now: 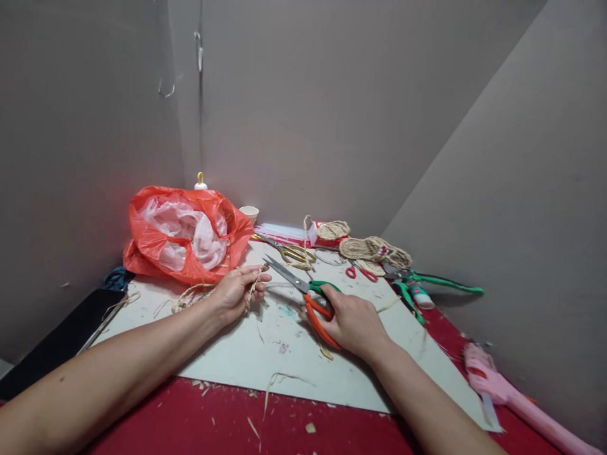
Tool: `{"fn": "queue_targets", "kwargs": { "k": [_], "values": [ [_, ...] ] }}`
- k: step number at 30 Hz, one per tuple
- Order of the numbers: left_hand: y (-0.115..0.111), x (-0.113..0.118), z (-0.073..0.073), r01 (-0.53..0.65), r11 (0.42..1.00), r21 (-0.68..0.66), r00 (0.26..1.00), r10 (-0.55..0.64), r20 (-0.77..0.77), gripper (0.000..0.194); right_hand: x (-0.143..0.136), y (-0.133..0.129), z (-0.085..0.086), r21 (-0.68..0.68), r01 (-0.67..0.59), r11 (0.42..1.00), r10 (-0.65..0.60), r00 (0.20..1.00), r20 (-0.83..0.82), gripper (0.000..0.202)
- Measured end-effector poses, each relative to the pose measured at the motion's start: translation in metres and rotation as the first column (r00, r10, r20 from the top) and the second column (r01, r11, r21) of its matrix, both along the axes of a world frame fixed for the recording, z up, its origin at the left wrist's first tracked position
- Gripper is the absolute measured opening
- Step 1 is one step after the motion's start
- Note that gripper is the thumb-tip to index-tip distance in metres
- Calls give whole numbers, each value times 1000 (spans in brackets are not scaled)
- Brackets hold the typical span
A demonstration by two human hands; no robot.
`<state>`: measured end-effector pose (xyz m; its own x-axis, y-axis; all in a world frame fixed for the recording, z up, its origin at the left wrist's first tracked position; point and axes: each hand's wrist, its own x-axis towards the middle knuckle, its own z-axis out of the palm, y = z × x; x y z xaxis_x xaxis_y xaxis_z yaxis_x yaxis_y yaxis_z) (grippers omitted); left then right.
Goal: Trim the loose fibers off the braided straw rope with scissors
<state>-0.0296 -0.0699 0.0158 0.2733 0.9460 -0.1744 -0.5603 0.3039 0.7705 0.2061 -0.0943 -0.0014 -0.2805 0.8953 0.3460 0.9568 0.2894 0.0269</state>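
Between the fingers of my left hand [239, 294] is a braided straw cord [252, 292], pinched near its upper end. More of the straw cord trails behind my wrist on the left. My right hand [353, 319] grips scissors [303, 294] by their handles, one green and one orange. The scissors' blades are slightly parted, with the tips pointing up and left, close to the cord's upper end. Whether the blades touch the cord, I cannot tell.
A red plastic bag [142, 253] stands at the back left. Behind the white board [227, 360] lie gold-handled scissors [296, 254], red-handled scissors [361, 272] and coiled braids [370, 248]. Green-handled pliers [446, 282] and a pink glue gun [493, 379] lie right. Straw scraps litter the red table [227, 417].
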Motion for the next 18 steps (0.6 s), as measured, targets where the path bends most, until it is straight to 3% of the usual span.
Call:
{"fn": "queue_targets", "kwargs": {
  "k": [5,18],
  "values": [
    [4,-1,-1,24,1000,-7,999,-24,35,11,-6,-2,4,-19,-26,999,26,1000,1,44],
    [7,-1,-9,31,999,-15,999,-30,35,12,-6,0,-5,61,74,995,-78,994,72,45]
  ]
}}
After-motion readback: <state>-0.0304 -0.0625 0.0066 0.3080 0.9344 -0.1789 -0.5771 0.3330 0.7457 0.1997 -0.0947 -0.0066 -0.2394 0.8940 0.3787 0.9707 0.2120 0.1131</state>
